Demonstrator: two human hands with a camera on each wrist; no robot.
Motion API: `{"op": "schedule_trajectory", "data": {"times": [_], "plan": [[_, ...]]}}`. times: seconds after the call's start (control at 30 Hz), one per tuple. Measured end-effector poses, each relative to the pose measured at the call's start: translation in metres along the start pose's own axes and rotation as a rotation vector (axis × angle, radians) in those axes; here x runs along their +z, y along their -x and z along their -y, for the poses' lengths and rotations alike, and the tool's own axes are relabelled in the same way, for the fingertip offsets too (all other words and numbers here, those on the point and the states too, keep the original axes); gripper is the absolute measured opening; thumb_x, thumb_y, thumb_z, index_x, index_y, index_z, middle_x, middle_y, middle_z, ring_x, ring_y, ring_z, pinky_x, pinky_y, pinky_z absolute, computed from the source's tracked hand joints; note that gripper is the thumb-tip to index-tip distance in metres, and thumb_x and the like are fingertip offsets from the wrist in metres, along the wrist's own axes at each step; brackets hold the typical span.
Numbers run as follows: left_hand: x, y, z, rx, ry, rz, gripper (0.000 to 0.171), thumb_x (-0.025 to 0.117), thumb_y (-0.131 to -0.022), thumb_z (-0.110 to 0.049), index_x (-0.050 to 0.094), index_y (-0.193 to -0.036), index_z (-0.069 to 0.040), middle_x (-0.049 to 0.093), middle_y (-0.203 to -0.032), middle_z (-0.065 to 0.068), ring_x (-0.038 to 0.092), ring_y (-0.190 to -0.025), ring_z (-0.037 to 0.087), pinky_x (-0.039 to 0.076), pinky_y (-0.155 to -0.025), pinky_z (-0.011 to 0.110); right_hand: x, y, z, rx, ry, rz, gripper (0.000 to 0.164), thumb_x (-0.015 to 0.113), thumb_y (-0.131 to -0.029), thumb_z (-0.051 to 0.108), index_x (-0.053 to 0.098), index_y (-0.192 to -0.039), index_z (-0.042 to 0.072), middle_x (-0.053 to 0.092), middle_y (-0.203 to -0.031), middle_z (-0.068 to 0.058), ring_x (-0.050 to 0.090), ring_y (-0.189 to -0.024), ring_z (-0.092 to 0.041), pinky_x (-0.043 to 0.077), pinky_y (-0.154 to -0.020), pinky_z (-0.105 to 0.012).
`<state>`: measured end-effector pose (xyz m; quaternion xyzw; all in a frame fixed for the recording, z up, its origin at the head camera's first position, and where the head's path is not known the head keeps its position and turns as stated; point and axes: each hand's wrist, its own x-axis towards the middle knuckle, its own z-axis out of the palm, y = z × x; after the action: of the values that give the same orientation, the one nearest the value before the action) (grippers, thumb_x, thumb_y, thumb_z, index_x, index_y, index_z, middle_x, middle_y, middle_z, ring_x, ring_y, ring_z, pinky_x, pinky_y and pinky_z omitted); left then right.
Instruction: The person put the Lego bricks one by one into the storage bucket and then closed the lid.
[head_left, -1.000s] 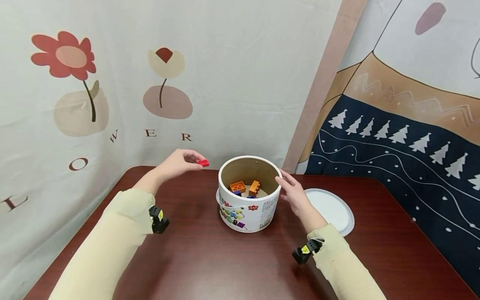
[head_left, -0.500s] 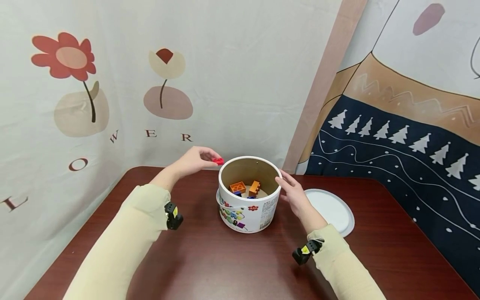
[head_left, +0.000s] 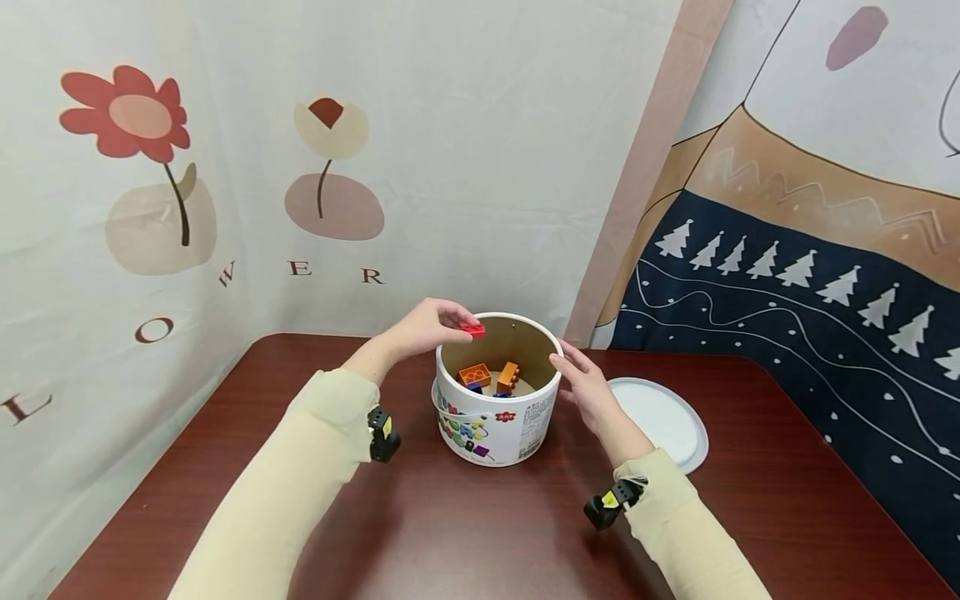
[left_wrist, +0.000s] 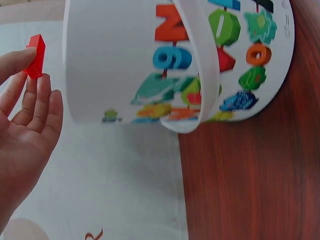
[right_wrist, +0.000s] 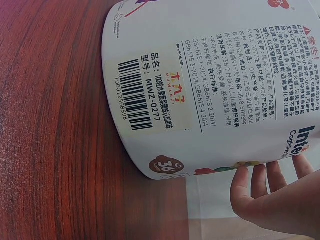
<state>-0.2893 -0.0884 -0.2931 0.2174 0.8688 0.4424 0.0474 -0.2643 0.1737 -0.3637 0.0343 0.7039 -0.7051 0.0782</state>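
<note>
My left hand point(head_left: 429, 325) pinches a small red toy brick point(head_left: 474, 331) between thumb and fingertips, over the left rim of a white round bucket point(head_left: 491, 427). The left wrist view shows the same brick point(left_wrist: 36, 57) held beside the bucket's printed wall point(left_wrist: 115, 55). On the bucket's right side, my right hand point(head_left: 588, 390) holds the wall, thumb at the rim. Its fingers point(right_wrist: 275, 177) lie against the outer wall in the right wrist view. Inside the bucket are two orange bricks point(head_left: 508, 377) and some dark blue pieces point(head_left: 474, 387), partly hidden by the front wall.
A white round lid point(head_left: 663, 421) lies on the dark red-brown table point(head_left: 465, 533), right of the bucket and partly behind my right forearm. The bucket's white handle point(left_wrist: 207, 75) hangs down its side. A printed cloth point(head_left: 480, 167) hangs behind the table.
My left hand has moved to the right with the red brick, from left of the bucket to over its rim. My right hand and the bucket have stayed in place.
</note>
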Motion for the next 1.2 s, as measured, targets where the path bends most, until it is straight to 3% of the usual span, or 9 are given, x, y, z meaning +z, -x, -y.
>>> {"op": "schedule_trajectory", "data": {"times": [0.5, 0.77, 1.2], "plan": [[0.025, -0.010, -0.001, 0.018, 0.013, 0.060, 0.027, 0.068, -0.084, -0.013, 0.066, -0.109, -0.002, 0.066, -0.108, 0.016, 0.061, -0.097, 0.023, 0.051, -0.090, 0.035, 0.001, 0.001, 0.002, 0.013, 0.005, -0.011, 0.052, 0.049, -0.097, 0.027, 0.034, -0.145, 0.017, 0.032, -0.151, -0.013, 0.035, -0.135, -0.031, 0.030, -0.109, -0.053], [0.023, -0.007, -0.001, 0.021, 0.027, 0.052, 0.029, 0.066, -0.085, -0.011, 0.064, -0.112, 0.000, 0.063, -0.115, 0.021, 0.060, -0.103, 0.027, 0.050, -0.092, 0.038, 0.001, 0.001, 0.001, 0.007, 0.003, -0.005, 0.051, 0.049, -0.097, 0.027, 0.035, -0.145, 0.017, 0.032, -0.150, -0.013, 0.035, -0.135, -0.031, 0.031, -0.109, -0.053], [0.019, 0.001, -0.004, 0.027, 0.049, 0.005, 0.027, 0.065, -0.086, -0.014, 0.064, -0.111, -0.004, 0.065, -0.108, 0.014, 0.059, -0.102, 0.025, 0.048, -0.094, 0.039, -0.004, 0.004, 0.009, 0.028, 0.077, 0.031, 0.055, 0.048, -0.097, 0.030, 0.030, -0.147, 0.013, 0.031, -0.150, -0.016, 0.034, -0.135, -0.035, 0.031, -0.109, -0.053]]}}
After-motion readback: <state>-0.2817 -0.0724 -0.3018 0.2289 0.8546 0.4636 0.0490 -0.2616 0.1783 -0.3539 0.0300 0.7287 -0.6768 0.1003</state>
